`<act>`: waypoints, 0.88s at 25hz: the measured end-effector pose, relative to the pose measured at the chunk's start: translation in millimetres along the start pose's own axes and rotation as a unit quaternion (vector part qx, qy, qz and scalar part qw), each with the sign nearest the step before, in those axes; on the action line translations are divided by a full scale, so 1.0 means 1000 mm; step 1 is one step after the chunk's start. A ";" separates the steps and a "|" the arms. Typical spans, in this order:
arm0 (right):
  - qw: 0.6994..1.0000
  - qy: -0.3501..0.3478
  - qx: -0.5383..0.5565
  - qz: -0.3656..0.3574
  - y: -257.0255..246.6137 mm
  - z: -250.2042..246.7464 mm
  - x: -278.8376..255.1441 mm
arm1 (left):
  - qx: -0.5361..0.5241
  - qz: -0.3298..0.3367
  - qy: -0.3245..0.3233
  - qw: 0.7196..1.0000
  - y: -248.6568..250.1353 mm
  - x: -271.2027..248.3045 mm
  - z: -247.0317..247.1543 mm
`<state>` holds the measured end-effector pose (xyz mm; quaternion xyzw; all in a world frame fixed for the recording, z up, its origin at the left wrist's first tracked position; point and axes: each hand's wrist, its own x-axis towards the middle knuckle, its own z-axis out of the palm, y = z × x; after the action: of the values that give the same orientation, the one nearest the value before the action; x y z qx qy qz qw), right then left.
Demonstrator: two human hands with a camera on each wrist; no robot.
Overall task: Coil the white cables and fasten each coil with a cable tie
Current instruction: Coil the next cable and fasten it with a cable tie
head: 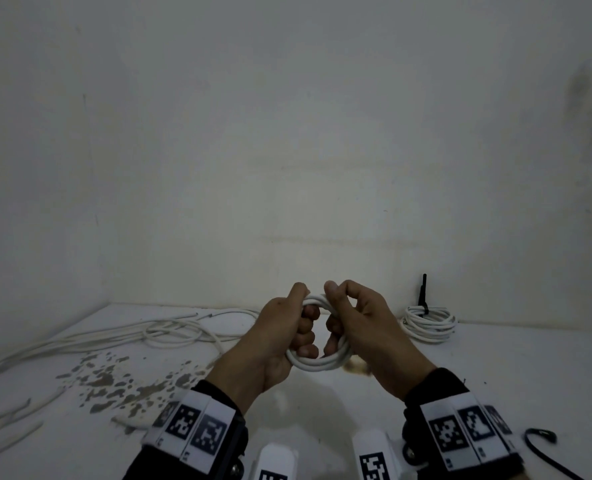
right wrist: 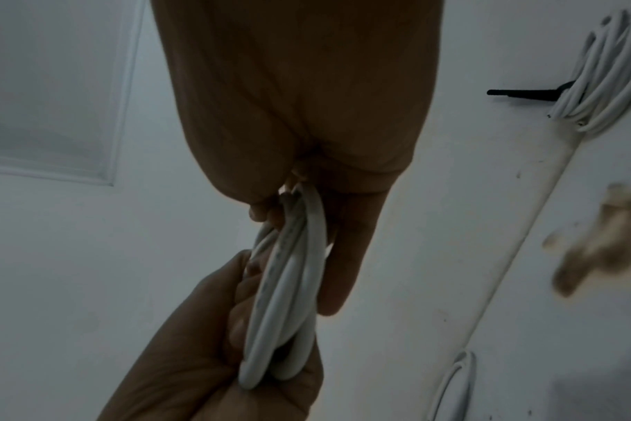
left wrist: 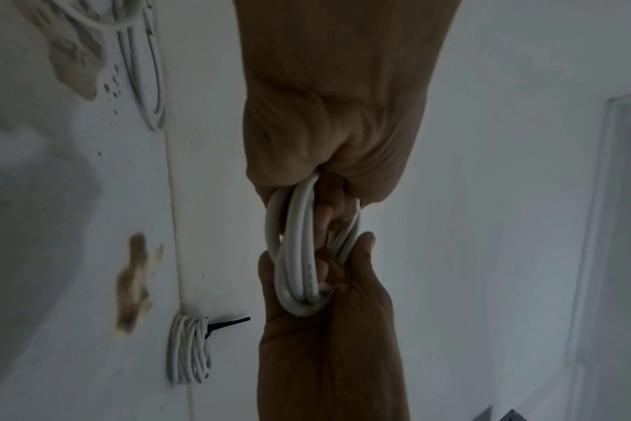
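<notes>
Head view: white tabletop (head: pixel 495 393), stained at lower left. Loose white cables (head: pixel 169 332) sprawled across left of frame. Finished coil (head: pixel 429 322) at right, near back wall, bound with black cable tie (head: pixel 423 296), tail upright. Spare black tie (head: pixel 544 445) at lower right edge. Centre frame, raised off the table: small white coil (head: pixel 317 355) of several turns, held between both hands. Left hand (head: pixel 280 337) curled through the ring from the left, fingers clenched around the strands. Right hand (head: pixel 360 327) gripping the opposite side, thumb on top, fingers wrapped under. Likely light, smooth, springy; prone to unwinding if released. Best held where the turns bunch together, one hand keeping the bundle pinched.
</notes>
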<state>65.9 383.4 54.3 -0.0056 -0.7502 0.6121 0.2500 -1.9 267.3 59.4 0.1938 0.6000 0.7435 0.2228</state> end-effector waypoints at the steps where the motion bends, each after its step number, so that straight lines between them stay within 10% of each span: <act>1: 1.000 0.001 0.005 0.007 0.002 0.000 -0.002 | 0.003 -0.005 0.001 1.000 -0.001 -0.001 0.000; 8: 0.982 0.005 0.135 0.131 0.014 -0.017 -0.017 | 0.046 -0.034 -0.037 0.998 -0.021 -0.001 0.014; 16: 0.965 -0.089 -0.074 0.236 0.002 -0.089 -0.056 | 0.112 -0.037 -0.037 0.992 -0.055 -0.013 0.059; 22: 0.806 -0.102 -0.495 0.307 -0.007 -0.181 -0.074 | 0.108 -0.074 -0.033 0.991 -0.066 0.007 0.101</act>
<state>201.3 524.2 56.0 -0.2963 -0.9318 0.1992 -0.0656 54.9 364.4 15.8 0.1961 0.6818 0.6490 0.2747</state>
